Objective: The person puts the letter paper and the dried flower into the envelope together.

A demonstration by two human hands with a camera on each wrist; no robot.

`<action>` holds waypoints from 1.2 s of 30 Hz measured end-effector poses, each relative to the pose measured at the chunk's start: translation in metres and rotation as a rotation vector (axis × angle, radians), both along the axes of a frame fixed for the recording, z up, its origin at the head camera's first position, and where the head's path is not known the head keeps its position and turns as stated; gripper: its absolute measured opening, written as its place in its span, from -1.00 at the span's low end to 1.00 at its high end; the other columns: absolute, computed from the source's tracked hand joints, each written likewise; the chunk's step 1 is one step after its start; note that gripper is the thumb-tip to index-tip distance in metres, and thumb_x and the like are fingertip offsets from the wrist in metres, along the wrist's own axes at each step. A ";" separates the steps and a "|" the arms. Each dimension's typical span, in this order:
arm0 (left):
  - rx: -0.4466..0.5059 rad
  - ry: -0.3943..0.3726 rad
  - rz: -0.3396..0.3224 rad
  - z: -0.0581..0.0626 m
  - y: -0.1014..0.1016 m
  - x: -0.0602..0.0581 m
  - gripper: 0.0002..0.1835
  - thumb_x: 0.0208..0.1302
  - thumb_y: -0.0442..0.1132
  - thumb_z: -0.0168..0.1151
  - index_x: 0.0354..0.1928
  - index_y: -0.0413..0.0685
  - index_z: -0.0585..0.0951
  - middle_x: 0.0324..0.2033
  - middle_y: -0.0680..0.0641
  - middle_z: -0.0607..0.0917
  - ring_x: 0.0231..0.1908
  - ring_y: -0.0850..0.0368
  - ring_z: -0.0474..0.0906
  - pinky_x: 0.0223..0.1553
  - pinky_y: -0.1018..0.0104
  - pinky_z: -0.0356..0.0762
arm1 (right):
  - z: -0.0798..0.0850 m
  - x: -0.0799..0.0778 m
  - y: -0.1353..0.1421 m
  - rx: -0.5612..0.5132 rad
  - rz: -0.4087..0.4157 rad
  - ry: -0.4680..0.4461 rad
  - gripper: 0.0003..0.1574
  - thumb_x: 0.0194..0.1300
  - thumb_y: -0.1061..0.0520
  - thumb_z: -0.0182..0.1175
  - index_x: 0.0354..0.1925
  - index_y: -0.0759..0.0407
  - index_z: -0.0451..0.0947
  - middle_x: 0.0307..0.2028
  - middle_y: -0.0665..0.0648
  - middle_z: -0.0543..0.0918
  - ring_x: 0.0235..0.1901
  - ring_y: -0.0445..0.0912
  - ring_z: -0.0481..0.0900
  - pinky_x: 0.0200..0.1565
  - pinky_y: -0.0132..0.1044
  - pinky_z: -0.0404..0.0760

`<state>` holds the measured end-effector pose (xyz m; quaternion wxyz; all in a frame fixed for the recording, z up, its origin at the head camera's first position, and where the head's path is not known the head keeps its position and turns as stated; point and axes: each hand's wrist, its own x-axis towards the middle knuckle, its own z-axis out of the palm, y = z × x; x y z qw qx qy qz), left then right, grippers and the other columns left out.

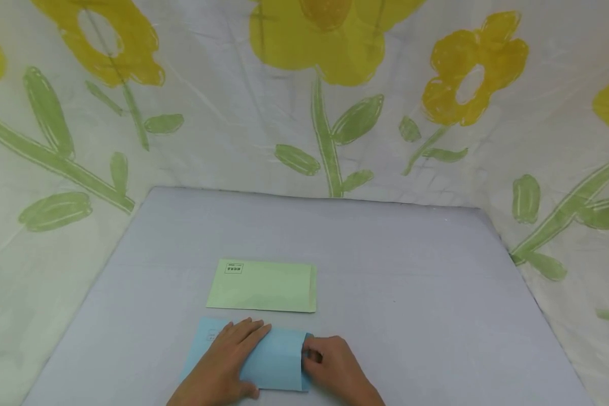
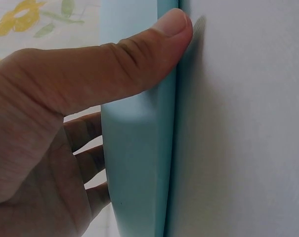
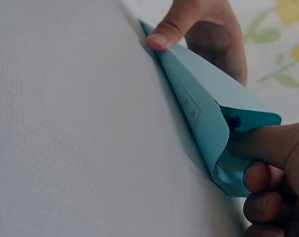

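A light blue envelope (image 1: 276, 361) lies on the table near the person, its right end gaping. My left hand (image 1: 228, 355) lies across it and holds it by the long edges. The thumb (image 2: 139, 59) is at the near edge and the other fingers reach the far edge; the paper bows between them. At the gaping end, my right hand (image 1: 332, 363) grips the mouth. One digit (image 3: 268, 145) goes inside, and the other fingers (image 3: 263, 205) curl outside. A dark mark (image 3: 233, 122) shows on the inner face. What else lies inside is hidden.
Just beyond the blue envelope, a pale green envelope (image 1: 261, 286) lies flat, with a small printed box at its upper left. The grey-white table (image 1: 411, 293) is bordered by a white curtain (image 1: 223, 129) with painted yellow flowers.
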<state>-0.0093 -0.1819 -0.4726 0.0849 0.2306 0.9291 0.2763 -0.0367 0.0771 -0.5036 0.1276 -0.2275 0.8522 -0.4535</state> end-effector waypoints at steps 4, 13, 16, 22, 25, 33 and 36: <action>-0.001 0.002 -0.004 0.000 0.000 0.000 0.19 -0.37 0.00 0.73 0.44 -0.11 0.36 0.34 -0.15 0.44 0.35 -0.25 0.29 0.32 -0.34 0.17 | 0.002 0.002 -0.004 0.010 -0.038 0.017 -0.71 0.10 0.41 0.34 -0.56 0.04 0.65 -0.74 -0.29 0.36 -0.69 -0.42 0.26 -0.65 -0.52 0.31; -0.005 0.009 -0.008 0.000 0.001 0.001 0.20 -0.39 -0.01 0.74 0.43 -0.11 0.37 0.33 -0.16 0.44 0.35 -0.25 0.29 0.32 -0.34 0.18 | 0.001 0.002 -0.001 0.046 -0.008 0.005 -0.68 0.17 0.35 0.34 -0.61 0.02 0.59 -0.72 -0.29 0.38 -0.67 -0.40 0.27 -0.64 -0.51 0.34; -0.013 -0.014 0.002 -0.001 0.002 0.001 0.20 -0.39 -0.02 0.74 0.43 -0.11 0.37 0.34 -0.15 0.43 0.36 -0.25 0.27 0.34 -0.32 0.14 | -0.002 0.001 0.004 -0.004 -0.006 -0.011 -0.84 0.25 0.31 0.32 -0.42 0.07 0.69 -0.64 -0.27 0.47 -0.62 -0.38 0.36 -0.57 -0.48 0.47; -0.016 -0.025 0.001 -0.002 0.001 0.000 0.20 -0.40 0.01 0.74 0.43 -0.13 0.38 0.38 -0.17 0.41 0.39 -0.28 0.23 0.35 -0.32 0.13 | -0.008 -0.002 0.016 -0.074 -0.072 0.034 -0.91 0.35 0.18 0.31 -0.31 -0.02 0.68 -0.60 -0.24 0.50 -0.61 -0.37 0.38 -0.56 -0.44 0.51; -0.019 -0.010 -0.016 -0.003 0.000 0.000 0.23 -0.41 0.07 0.72 0.43 -0.16 0.37 0.39 -0.20 0.39 0.39 -0.31 0.22 0.33 -0.35 0.15 | -0.009 -0.005 0.023 -0.075 -0.129 0.047 -0.89 0.34 0.18 0.32 -0.29 -0.07 0.68 -0.62 -0.23 0.47 -0.64 -0.37 0.33 -0.60 -0.45 0.45; 0.001 0.019 -0.001 -0.008 -0.002 0.002 0.17 -0.26 0.25 0.58 0.43 -0.17 0.38 0.41 -0.17 0.38 0.44 -0.27 0.14 0.36 -0.29 0.12 | -0.009 -0.011 0.043 -0.020 -0.233 0.077 -0.88 0.32 0.22 0.34 -0.30 -0.04 0.69 -0.64 -0.23 0.46 -0.66 -0.37 0.32 -0.63 -0.44 0.43; 0.044 0.086 0.063 -0.011 -0.008 0.003 0.00 -0.05 0.28 0.46 0.39 -0.15 0.44 0.37 -0.14 0.45 0.44 -0.23 0.17 0.47 0.00 -0.03 | -0.006 -0.015 0.050 0.036 -0.260 0.084 -0.88 0.30 0.22 0.35 -0.30 -0.02 0.70 -0.62 -0.24 0.49 -0.66 -0.35 0.37 -0.61 -0.42 0.47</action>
